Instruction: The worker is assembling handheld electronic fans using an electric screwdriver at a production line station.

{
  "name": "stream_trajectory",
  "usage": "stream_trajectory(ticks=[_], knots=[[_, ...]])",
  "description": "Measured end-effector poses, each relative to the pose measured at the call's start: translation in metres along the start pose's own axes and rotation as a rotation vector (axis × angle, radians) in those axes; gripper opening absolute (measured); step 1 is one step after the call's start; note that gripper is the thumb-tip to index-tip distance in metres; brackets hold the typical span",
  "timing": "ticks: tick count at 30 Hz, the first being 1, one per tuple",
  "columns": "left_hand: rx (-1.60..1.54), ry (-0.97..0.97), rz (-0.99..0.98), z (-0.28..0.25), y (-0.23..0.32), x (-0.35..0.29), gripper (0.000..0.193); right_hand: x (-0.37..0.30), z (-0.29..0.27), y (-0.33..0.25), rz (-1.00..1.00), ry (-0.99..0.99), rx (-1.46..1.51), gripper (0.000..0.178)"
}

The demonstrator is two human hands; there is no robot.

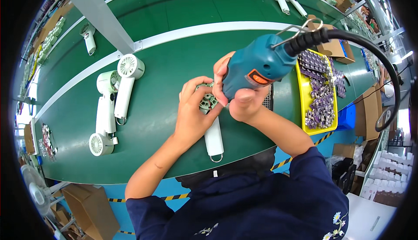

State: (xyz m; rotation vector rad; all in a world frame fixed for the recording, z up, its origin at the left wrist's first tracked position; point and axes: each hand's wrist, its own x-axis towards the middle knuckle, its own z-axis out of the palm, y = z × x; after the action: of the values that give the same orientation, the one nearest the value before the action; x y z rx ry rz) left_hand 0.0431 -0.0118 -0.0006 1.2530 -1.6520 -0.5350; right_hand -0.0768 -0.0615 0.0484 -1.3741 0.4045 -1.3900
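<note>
**Driver on the fan, mid-belt**

Right hand (244, 98) is wrapped tight around the teal driver (261, 63), tip down on the white fan (211, 118) at belt centre. Left hand (193, 111) clamps the fan's head. Two more fans (111, 103) lie at 9 o'clock, and the yellow tray (305, 109) of parts sits at 3 o'clock.

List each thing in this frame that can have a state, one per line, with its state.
Left hand: gripping the white handheld fan's head on the belt.
Right hand: closed round the teal electric screwdriver.
Teal electric screwdriver: held tip down over the fan head.
White handheld fan: lying flat, head open, inner parts showing.
Three white fans: lying flat, untouched.
Yellow tray: filled with small parts.
</note>
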Motion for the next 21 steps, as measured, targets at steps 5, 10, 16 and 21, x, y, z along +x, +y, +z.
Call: stream_trajectory(ticks=[5, 10, 16, 21], knots=[[0.005, -0.036, -0.023, 0.001, 0.000, 0.000, 0.031, -0.001, 0.004, 0.003, 0.017, 0.032, -0.059, 0.074], [0.004, 0.050, -0.016, 0.009, 0.002, -0.002, 0.040, 0.001, -0.001, 0.010, -0.076, 0.040, -0.092, 0.072], [0.049, 0.029, 0.044, 0.015, 0.001, -0.006, 0.043, -0.010, -0.014, 0.005, -0.005, -0.008, -0.039, 0.071], [0.064, 0.004, -0.029, 0.026, 0.008, -0.011, 0.041, -0.008, -0.086, -0.044, -0.107, 0.322, 0.158, 0.072]])
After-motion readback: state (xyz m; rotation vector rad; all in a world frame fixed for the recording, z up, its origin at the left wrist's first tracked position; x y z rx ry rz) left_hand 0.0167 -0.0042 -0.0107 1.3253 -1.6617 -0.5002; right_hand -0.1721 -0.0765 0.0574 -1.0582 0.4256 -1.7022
